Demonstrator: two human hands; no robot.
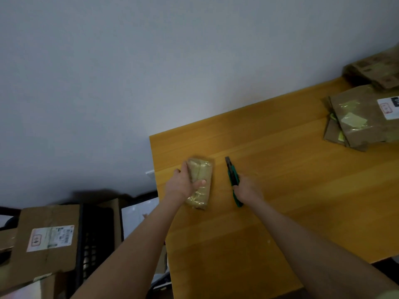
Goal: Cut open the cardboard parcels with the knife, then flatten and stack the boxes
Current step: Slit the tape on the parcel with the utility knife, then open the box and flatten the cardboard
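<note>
Leftmost, below the tabletop (280, 212) edge, a labelled cardboard box (47, 240) beside a black crate (95, 234). Next, on the tabletop near its left edge, a small taped parcel (201, 169), gripped by the left hand (183, 186), fingers down its left side, thumb across the top. Just right of the parcel and apart from it, a green knife (232, 176), dark tip pointing toward the wall, handle clasped in the right hand (248, 188). Far right, well apart, flattened boxes (362, 117) stacked on the tabletop, more cardboard (373, 72) behind them by the wall.
</note>
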